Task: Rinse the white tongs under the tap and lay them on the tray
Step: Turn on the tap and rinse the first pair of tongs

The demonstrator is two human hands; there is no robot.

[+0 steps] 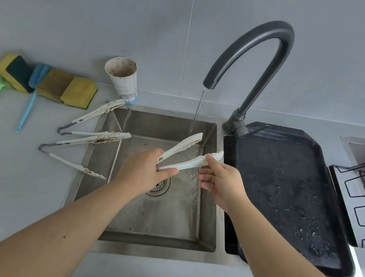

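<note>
The left hand (pixel 146 170) curls its fingers round the hinge end of the white tongs (pixel 183 146), held spread above the steel sink (pixel 164 111). The right hand (pixel 221 183) pinches the nearer arm between thumb and forefinger, other fingers loose. Beyond both sets of fingers the tap (pixel 261 46) runs, its stream (pixel 198 109) ending beside the farther tip (contact unclear). Just right of the right fingers, past the sink's edge, lies the wet black tray (pixel 282 190). Left of the left fingers, a soiled pair (pixel 101 134) and a second soiled pair (pixel 85 141) overhang the rim.
</note>
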